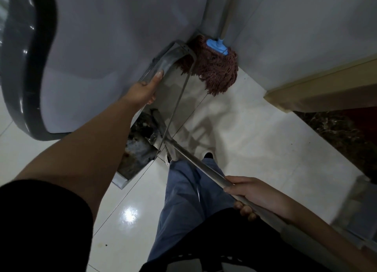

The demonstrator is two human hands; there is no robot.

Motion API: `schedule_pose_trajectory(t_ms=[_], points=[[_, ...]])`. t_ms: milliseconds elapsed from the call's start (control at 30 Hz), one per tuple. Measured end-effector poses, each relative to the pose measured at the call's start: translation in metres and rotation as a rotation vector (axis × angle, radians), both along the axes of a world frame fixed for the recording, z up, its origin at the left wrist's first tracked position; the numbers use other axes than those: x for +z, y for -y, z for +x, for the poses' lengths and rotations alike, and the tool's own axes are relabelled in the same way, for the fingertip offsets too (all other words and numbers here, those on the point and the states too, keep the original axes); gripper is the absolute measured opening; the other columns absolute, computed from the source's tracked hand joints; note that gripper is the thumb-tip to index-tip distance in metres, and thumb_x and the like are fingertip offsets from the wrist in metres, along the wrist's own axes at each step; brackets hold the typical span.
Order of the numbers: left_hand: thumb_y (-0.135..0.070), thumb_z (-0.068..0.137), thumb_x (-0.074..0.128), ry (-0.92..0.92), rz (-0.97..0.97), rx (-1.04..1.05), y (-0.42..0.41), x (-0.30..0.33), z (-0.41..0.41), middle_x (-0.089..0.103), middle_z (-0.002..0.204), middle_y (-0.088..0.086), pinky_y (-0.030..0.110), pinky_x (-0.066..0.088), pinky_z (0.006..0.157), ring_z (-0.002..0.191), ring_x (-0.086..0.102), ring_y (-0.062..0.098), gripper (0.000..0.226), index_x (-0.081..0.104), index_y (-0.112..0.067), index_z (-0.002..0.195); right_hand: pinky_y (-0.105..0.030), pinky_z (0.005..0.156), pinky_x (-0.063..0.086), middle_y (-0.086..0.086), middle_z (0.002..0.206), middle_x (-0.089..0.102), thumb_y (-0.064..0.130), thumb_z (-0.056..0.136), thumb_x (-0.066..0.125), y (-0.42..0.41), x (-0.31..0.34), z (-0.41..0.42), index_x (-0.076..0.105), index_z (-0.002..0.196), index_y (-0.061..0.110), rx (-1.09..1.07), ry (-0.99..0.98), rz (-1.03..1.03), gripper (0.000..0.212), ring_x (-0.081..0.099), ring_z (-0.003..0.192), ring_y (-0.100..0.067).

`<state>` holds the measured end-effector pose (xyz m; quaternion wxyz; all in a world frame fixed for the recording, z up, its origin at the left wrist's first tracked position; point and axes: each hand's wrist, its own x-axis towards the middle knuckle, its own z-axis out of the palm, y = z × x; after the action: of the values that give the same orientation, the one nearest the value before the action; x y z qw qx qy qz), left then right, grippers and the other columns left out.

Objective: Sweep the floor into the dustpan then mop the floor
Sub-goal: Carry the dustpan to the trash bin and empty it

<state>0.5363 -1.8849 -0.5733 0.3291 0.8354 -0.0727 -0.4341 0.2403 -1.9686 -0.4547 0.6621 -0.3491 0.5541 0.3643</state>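
— What's nearest to us, low in the frame?

— The right hand (253, 194), lower right. Its grip is curled round the metal handle (195, 159), which slants up toward the middle of the frame and meets the dustpan (163, 82).

— And the left?

— The left hand (143, 88) is at centre, arm stretched out from the lower left. Its grip is on the dustpan's side edge, thumb laid flat along the metal, the other fingers tucked behind it.

— Where does the pan sit?

— Tilted, against the grey wall (112, 37), with dark dirt (140, 137) in its lower part, above the pale tiled floor (255, 139).

— Farther off?

— The mop (216, 68), brownish strands under a blue clamp, stands in the corner at upper centre, its strands just behind the pan's top edge. A dark glossy bin (24, 68) fills the upper left.
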Motion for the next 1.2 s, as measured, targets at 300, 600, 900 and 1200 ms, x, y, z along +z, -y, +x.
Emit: schedule_pose_trajectory(t_ms=[300,600,900,1200], points=[[-0.071,0.081,0.039,-0.020,0.014,-0.070,0.022,0.017,-0.001,0.055,0.065,0.007,0.022,0.038,0.055,0.059,0.052,0.016,0.065,0.054,-0.010,0.066,-0.012,0.031,0.031,-0.002,0.041,0.044,0.011,0.094,0.047,0.006,-0.001,-0.002,0.062,0.103,0.021,-0.008,0.033,0.002,0.020,0.037,0.028,-0.009],[-0.073,0.079,0.044,0.026,0.018,0.106,-0.004,0.007,0.004,0.055,0.059,0.006,0.025,0.043,0.057,0.058,0.055,0.018,0.064,0.053,-0.012,0.058,-0.011,0.030,0.030,0.000,0.037,0.045,0.009,0.094,0.047,0.007,0.001,0.003,0.063,0.097,0.023,0.008,0.019,-0.031,0.021,0.038,0.026,-0.008],[-0.074,0.077,0.045,0.026,0.001,0.080,0.012,0.015,0.007,0.054,0.059,0.008,0.026,0.042,0.056,0.055,0.053,0.018,0.067,0.052,-0.010,0.058,-0.010,0.030,0.030,-0.002,0.038,0.045,0.009,0.094,0.047,0.012,-0.002,0.009,0.061,0.105,0.023,0.017,0.017,-0.044,0.023,0.037,0.025,-0.009],[-0.078,0.073,0.044,0.030,0.026,0.076,-0.004,0.017,0.000,0.057,0.065,0.008,0.027,0.040,0.056,0.062,0.056,0.019,0.070,0.056,-0.009,0.066,-0.010,0.029,0.027,-0.003,0.037,0.042,0.007,0.094,0.045,0.009,0.003,0.015,0.061,0.094,0.017,0.020,0.049,-0.052,0.019,0.034,0.024,-0.009]])
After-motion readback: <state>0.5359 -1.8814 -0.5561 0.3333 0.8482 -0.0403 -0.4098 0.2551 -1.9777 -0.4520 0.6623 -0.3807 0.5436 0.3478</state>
